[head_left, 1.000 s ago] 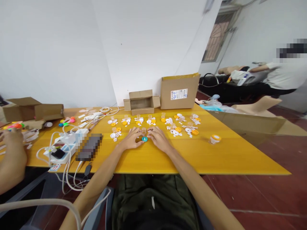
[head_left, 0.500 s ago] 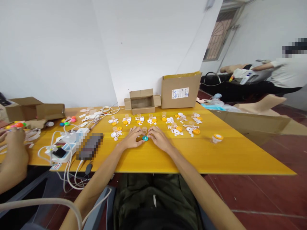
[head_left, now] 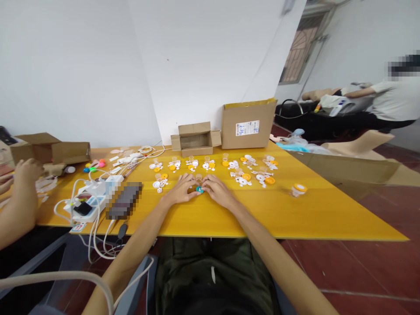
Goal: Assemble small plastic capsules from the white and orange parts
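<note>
teal disc (head_left: 198, 190): low over the counter (head_left: 210, 218), between left grip (head_left: 181, 190) and right grip (head_left: 217, 191). left grip curved, thumb at the disc's near left edge; right grip with fingertips gathered at its right edge; cannot tell a full pinch from a mere touch on either side. probably light, stiff plastic, smooth enough to slip under a dry thumb, hardly fragile apart from any thin detail at the middle. best taken by the rim, thumb opposite forefinger, leaving the face free. just beyond, between both grips, a clear cup (head_left: 198, 176), likely light and rigid; best held round the sides. well to the right of the grip, a yellow-lidded jar (head_left: 298, 190), lid markings too small to read. farther beyond the grip, a large carton (head_left: 248, 114) bearing a white label (head_left: 247, 128) with print and blue handwriting, neither legible.
</note>
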Motion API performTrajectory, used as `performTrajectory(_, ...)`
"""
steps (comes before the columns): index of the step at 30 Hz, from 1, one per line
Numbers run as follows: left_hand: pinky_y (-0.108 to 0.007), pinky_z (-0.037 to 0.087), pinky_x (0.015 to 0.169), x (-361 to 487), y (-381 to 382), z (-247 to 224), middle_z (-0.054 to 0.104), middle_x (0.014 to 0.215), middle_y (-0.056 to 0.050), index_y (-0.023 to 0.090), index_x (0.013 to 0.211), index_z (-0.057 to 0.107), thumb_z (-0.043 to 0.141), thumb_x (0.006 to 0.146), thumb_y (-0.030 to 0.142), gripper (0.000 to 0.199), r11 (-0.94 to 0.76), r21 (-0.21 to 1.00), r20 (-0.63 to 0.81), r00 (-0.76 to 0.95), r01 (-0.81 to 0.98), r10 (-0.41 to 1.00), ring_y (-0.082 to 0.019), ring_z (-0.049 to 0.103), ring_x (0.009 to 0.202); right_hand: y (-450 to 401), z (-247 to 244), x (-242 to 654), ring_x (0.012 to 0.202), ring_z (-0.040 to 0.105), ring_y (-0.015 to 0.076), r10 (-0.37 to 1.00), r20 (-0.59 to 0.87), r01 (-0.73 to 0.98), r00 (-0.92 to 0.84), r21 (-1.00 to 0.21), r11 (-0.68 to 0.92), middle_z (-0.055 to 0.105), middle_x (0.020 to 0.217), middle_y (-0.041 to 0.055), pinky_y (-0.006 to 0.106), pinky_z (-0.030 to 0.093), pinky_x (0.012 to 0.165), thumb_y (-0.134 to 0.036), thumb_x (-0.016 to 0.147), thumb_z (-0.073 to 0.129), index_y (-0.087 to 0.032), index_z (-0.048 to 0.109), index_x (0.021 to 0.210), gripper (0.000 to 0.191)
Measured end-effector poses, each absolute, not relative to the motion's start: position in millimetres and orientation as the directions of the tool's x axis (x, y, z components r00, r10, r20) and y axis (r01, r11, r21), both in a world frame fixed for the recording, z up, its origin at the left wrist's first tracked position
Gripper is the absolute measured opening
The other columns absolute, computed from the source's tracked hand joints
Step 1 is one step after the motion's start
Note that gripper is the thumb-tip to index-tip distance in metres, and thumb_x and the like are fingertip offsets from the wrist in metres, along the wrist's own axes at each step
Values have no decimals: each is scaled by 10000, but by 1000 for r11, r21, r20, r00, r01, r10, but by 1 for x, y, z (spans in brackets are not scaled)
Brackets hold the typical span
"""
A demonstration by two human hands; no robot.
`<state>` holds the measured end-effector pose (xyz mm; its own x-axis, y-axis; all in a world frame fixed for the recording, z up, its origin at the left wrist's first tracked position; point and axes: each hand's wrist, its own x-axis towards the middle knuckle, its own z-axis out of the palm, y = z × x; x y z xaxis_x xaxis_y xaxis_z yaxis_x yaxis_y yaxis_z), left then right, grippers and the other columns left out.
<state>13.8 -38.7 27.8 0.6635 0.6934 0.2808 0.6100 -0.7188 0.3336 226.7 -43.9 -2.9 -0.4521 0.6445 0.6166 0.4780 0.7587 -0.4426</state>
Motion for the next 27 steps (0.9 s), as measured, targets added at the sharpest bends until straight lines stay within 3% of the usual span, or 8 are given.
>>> performTrajectory(10,-441,412,1004,14,-37,26,604,1067,-61,283,1189,685,588,966,427,283,-730,319,296,668,604,683,-258,504,1038,-43,-4,227,949,627,207,615,650,454,-446,-428,782,650,984,50,356,533,858,-102,942,591,-241,674,860,182)
performTrajectory(19,-438,412,989,13,-37,25,598,1046,-56,275,1143,700,587,963,410,252,-740,305,308,674,599,672,-255,509,1024,-35,-12,231,943,634,233,659,629,597,-413,-360,717,662,947,66,390,552,857,-105,927,593,-240,674,832,184)
performTrajectory(27,-437,417,991,13,-37,26,598,1033,-51,269,1113,702,601,952,393,226,-736,309,301,672,602,676,-253,508,1023,-37,-11,231,953,631,226,666,589,622,-457,-324,713,665,960,71,385,555,860,-137,956,581,-240,687,858,177)
